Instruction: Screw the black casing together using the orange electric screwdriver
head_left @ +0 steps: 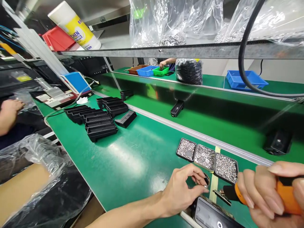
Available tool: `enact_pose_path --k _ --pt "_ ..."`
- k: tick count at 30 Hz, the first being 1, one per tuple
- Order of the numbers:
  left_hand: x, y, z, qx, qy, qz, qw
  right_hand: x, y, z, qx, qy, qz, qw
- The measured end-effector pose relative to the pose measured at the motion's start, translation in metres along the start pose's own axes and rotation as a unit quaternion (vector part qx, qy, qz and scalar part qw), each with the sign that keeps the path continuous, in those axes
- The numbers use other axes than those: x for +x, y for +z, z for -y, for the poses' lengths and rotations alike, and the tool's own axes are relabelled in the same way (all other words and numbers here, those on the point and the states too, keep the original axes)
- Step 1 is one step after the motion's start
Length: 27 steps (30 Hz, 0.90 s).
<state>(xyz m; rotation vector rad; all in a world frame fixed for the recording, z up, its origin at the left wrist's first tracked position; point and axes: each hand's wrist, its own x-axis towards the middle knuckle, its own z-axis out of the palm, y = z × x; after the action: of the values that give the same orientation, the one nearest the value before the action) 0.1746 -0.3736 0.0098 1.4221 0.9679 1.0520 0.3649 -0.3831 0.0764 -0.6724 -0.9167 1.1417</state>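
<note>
My left hand (pixel 182 190) rests on the green bench with thumb and forefinger pinched on a small metal part (pixel 206 180) beside a dark round piece. My right hand (pixel 273 193) grips an orange and black electric screwdriver (pixel 258 193), its bit pointing left toward the pinched part. A black plastic housing (pixel 211 217) lies just below both hands at the bench's front edge. Three small black trays (pixel 206 157) full of silver screws and washers sit just beyond my hands.
Several stacked black housings (pixel 97 122) lie at the bench's left middle. Black units (pixel 177 108) ride the raised green conveyor. Another person's hand (pixel 8 110) works at far left, and one reaches into coloured bins (pixel 152 70) at the back. A plastic-lined box (pixel 35 177) stands at the lower left.
</note>
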Motion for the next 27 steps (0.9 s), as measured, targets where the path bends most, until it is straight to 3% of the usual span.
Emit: enact_pose_path --k 5,10,18,22,27 --pt "-0.002 -0.001 0.001 0.008 0.01 0.008 1.0 -0.001 0.003 -0.011 0.012 0.003 0.015 1.0" --pt "-0.002 -0.002 0.0 0.013 0.022 0.02 0.999 -0.002 0.022 -0.009 -0.018 -0.042 0.008 0.999" --pt "-0.002 -0.004 0.002 0.029 0.03 0.021 0.999 -0.003 0.028 -0.021 -0.032 -0.083 0.01 0.996" --pt "-0.001 -0.003 0.008 0.069 0.102 0.014 0.992 -0.006 0.036 -0.027 -0.058 -0.096 -0.047 0.993" --pt "0.001 -0.006 0.008 0.08 0.138 0.039 0.986 -0.005 0.036 -0.024 -0.06 -0.084 -0.026 0.994"
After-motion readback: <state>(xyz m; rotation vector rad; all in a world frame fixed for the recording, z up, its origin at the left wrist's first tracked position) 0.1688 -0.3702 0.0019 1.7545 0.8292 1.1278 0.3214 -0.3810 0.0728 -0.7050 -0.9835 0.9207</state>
